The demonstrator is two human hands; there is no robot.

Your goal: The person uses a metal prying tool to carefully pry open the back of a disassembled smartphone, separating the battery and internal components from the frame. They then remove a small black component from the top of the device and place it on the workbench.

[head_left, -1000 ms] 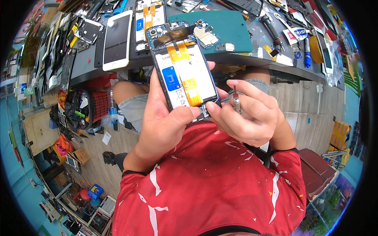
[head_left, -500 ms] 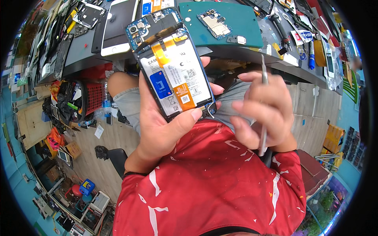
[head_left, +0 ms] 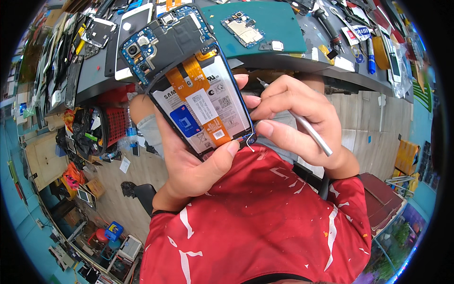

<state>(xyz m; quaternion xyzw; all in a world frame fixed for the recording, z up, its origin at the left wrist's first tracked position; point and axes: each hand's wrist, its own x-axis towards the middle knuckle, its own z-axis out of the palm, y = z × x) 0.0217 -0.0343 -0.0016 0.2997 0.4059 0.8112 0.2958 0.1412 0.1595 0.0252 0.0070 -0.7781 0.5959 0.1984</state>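
My left hand [head_left: 189, 165] is wrapped round an opened smartphone [head_left: 224, 124], thumb on its lower edge, fingertips along its far side. The phone's battery faces up, with a blue pull tab and an orange flex cable across it. At its top, a blue circuit board [head_left: 137, 64] with camera modules and a black cover sits tilted out of the frame. A thin white wire [head_left: 248, 142] dangles from the lower right corner. My right hand [head_left: 302, 123] grips a slim silver metal tool [head_left: 314, 135] lying across the fingers; its thumb and fingertips are close beside the phone's right edge. Whether they touch is unclear.
On the grey bench, a green mat [head_left: 288, 33] carries another circuit board [head_left: 243, 29] and a small metal part. A white phone [head_left: 124, 66], a black-handled tool [head_left: 326, 26] and a blue marker [head_left: 371, 57] lie around it. A red basket [head_left: 116, 124] stands at left.
My right hand has moved left to the phone's edge, and the silver tool has swung from upright to slanting. The phone's board now tilts up more; the phone has shifted slightly left.
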